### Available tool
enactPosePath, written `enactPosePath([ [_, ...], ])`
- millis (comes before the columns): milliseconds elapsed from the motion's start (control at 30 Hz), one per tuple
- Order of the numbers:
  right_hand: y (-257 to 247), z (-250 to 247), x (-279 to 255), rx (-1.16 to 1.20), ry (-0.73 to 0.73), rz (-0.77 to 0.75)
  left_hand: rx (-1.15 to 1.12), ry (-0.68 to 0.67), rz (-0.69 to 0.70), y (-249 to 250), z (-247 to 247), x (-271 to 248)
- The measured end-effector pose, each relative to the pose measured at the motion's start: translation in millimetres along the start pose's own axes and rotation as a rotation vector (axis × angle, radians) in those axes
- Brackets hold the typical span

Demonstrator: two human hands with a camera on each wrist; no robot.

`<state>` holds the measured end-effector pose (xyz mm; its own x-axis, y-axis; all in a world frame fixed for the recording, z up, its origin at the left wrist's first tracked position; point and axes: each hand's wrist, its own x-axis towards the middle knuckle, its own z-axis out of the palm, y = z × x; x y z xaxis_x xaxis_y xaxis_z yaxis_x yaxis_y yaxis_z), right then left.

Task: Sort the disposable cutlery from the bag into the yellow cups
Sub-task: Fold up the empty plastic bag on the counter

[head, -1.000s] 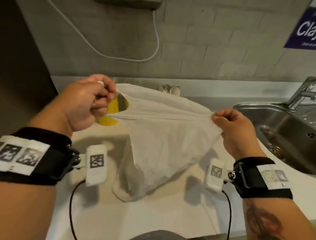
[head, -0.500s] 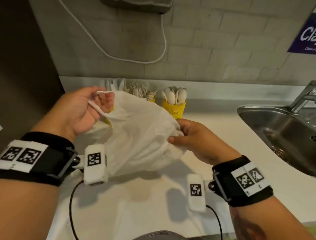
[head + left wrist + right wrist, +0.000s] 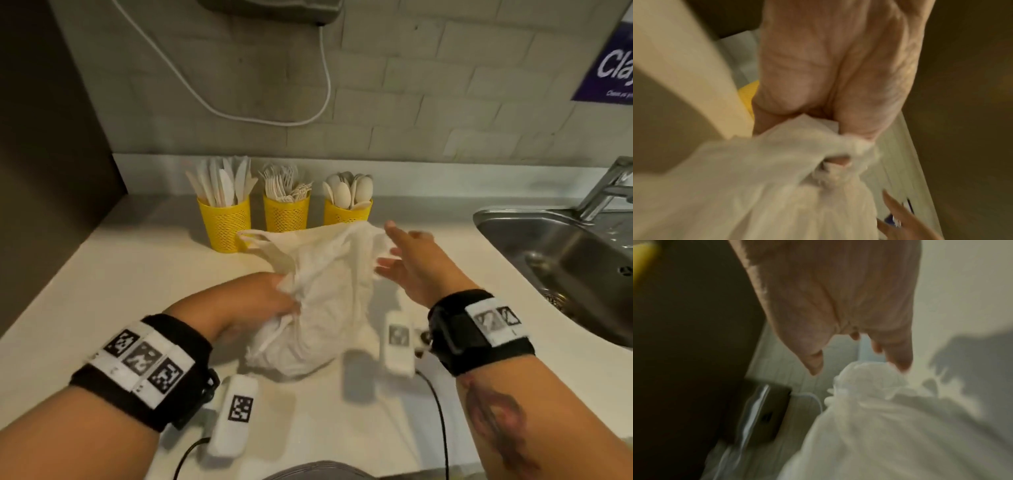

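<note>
From the head view I see the white plastic bag crumpled on the pale counter, toward the middle of its near half, with my left hand closed around a bunch of its left side, fingers curled into the plastic. My right hand hangs just beside the bag's upper right, fingers spread and straight (blurred, so I cannot tell if the tips touch the plastic), holding nothing. Along the counter's back edge stand three yellow cups: the left cup holds knives, the middle cup forks, the right cup spoons. The bag's loose handle lies against the foot of the left cup. A steel sink is set in at the counter's right end. In the left wrist view the left hand grips gathered bag plastic, a fingertip showing through the folds. In the right wrist view the right hand is spread wide just above the bag's rumpled top, gripping nothing.
</note>
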<state>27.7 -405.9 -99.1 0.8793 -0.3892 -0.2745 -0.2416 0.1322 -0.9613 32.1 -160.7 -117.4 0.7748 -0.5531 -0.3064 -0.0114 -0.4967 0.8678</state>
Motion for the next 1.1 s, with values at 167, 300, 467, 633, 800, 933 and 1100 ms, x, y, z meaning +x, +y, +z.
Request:
enactPosePath([
  [167, 24.3, 9.6, -55.6, -0.729, -0.127, -0.541, -0.531, 0.112, -0.086, 4.5, -6.2, -3.7],
  [300, 44.2, 21.5, -64.2, -0.649, -0.47, -0.379, -0.531, -0.052, 0.03, 14.0, -3.1, -9.8],
  [467, 50.8, 2.4, -48.9, -0.949, -0.401, -0.539, -0.389, 0.024, 0.09, 15.4, -9.8, -21.9],
  [633, 45.1, -14.6, -54.8, -1.044, -0.413, -0.727, -0.481, 0.089, 0.093, 5.5, -29.6, -32.8],
  [800, 64.5, 24.1, -75.3, -1.296, -0.693, -0.973, -0.55, 0.083, 0.079, 3.4, -23.6, -24.8],
  [933, 69.1, 19.2, -51.9, -1.551, -0.48, -1.186, -0.451, 0.103, 0.042, 0.4, -23.3, -21.9],
  [1100, 29.6, -11.3, -42.5, -1.827, -0.428, -0.867, 0.229, 0.217, -0.079, -20.1, -66.3, -23.0],
])
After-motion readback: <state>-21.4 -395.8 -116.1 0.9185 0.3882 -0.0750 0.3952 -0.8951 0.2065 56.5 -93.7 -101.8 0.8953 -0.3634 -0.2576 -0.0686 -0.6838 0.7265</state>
